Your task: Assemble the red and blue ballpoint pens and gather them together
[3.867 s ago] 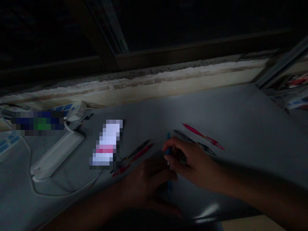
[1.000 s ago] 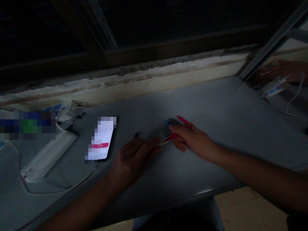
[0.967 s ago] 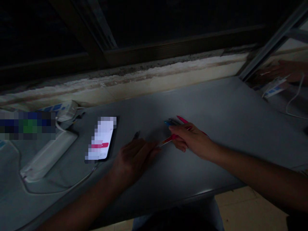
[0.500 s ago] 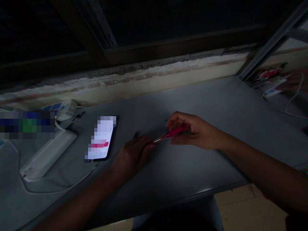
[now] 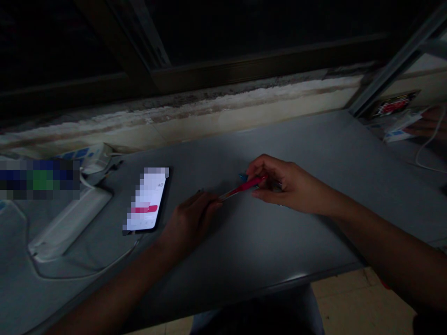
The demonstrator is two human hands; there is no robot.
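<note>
The scene is dim. My right hand [image 5: 289, 186] is closed round a red pen [image 5: 242, 187] and holds it just above the grey table [image 5: 314, 144], tip pointing left. A blue pen end [image 5: 242, 176] peeks out behind its fingers. My left hand [image 5: 190, 221] rests on the table with fingers curled, its fingertips at the red pen's tip. Whether the left hand grips anything is hidden in the dark.
A lit phone [image 5: 148, 200] lies left of my left hand. Further left are a white power strip [image 5: 68, 221] with its cable and a small box [image 5: 94, 156]. Another person's hand [image 5: 428, 123] and a cable show at the far right. A window sill runs behind.
My right hand has lifted the red pen off the table and turned it towards the left hand. My left hand curled its fingers and drew up to the pen's tip.
</note>
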